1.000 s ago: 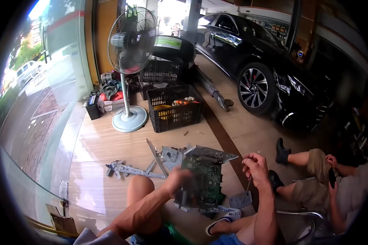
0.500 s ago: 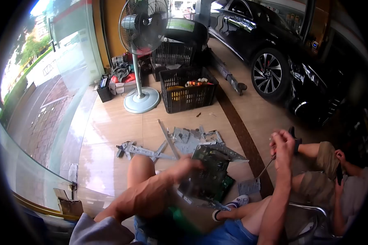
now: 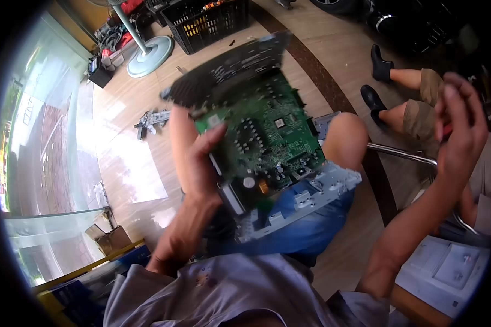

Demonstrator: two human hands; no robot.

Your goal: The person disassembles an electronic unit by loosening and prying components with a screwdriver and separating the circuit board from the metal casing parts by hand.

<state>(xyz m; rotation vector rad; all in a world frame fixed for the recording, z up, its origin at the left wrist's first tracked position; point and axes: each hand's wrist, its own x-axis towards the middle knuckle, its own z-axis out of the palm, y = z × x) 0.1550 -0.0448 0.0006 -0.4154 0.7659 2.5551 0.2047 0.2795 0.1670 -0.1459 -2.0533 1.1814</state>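
Left grip (image 3: 200,169) clasps the green board (image 3: 275,128) by one edge, above the person's lap (image 3: 319,218); right grip (image 3: 462,122), raised, is half-curled, and I can't tell what it holds. Pale glossy floor (image 3: 128,171) spreads around, a dark strip (image 3: 316,71) crossing it, fan (image 3: 151,57) and crate (image 3: 207,27) beyond.

- 1 o'clock from the circuit board (image 3: 270,133): open floor (image 3: 327,49) — a hand could pass.
- 2 o'clock: another person's boots (image 3: 382,68) narrow the way.
- 3 o'clock: a knee (image 3: 347,136) stands close, a metal rail (image 3: 403,155) beyond.
- 8 o'clock: the left hand (image 3: 202,169) blocks that edge.
- 10 to 11 o'clock: fan base (image 3: 150,59), then crate (image 3: 213,27) — both farther off.
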